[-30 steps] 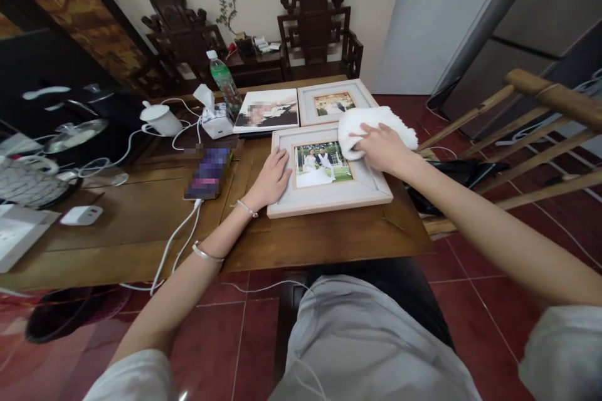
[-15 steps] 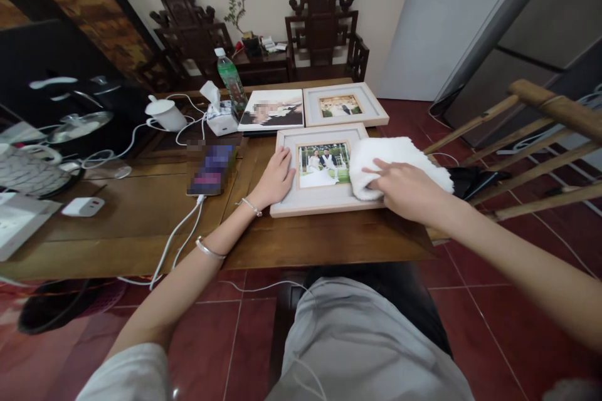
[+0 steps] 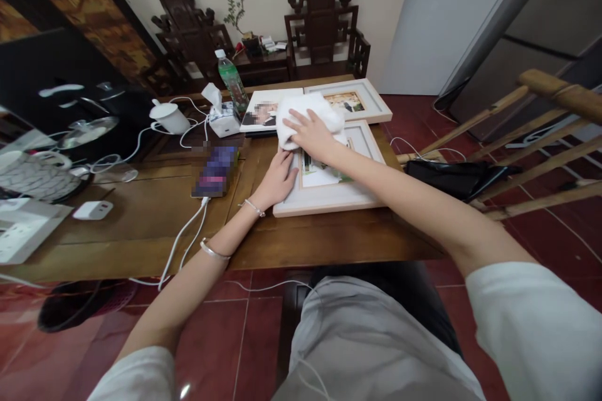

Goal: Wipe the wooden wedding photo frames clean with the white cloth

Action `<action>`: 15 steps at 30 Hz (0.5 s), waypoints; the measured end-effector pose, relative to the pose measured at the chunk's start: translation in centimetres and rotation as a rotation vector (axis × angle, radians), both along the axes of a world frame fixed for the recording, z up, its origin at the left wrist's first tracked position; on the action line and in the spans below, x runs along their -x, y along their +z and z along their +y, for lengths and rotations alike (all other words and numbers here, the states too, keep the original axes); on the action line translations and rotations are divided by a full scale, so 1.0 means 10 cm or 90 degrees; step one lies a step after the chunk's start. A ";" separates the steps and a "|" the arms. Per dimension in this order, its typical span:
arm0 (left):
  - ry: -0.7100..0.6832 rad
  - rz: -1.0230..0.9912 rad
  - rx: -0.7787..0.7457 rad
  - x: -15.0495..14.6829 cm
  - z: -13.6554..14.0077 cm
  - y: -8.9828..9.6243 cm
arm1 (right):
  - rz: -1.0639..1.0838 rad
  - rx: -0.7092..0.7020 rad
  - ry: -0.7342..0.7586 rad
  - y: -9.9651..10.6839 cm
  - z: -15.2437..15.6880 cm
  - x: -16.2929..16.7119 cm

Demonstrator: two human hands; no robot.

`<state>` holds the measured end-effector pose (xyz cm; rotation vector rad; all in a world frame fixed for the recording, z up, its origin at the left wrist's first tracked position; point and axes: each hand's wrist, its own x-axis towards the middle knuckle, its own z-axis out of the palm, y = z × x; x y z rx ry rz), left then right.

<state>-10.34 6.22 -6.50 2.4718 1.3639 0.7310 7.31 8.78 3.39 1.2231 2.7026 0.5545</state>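
A light wooden picture frame (image 3: 329,200) with a wide pale mat and a photo lies flat near the table's front edge. My left hand (image 3: 279,180) grips its left border, fingers resting over the edge. On a white fluffy cloth (image 3: 294,109) my right hand (image 3: 313,135) is closed, with its fingers over the top. The cloth covers the frame's far left corner, and my right forearm hides much of the photo. Behind lie a second wooden frame (image 3: 376,100) and a photo panel (image 3: 256,116), both partly covered by the cloth.
Left on the table (image 3: 155,225) are a phone (image 3: 216,170) on a white cable, a tissue box (image 3: 223,119), a green-labelled bottle (image 3: 231,78), a lidded white cup (image 3: 169,118) and a charger (image 3: 93,210). A bamboo chair or rack (image 3: 555,100) stands at the right.
My right hand has carried the cloth from the frame's right side to its far left corner. My left hand stays on the left border.
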 end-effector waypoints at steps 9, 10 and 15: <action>0.011 0.004 0.012 -0.02 -0.04 0.01 | -0.023 0.051 -0.082 -0.06 0.04 -0.27; 0.010 0.002 0.013 -0.02 -0.04 0.01 | -0.027 0.046 -0.097 -0.04 0.02 -0.38; 0.004 -0.031 0.020 0.01 -0.01 -0.03 | -0.041 0.023 -0.189 -0.02 -0.04 -1.04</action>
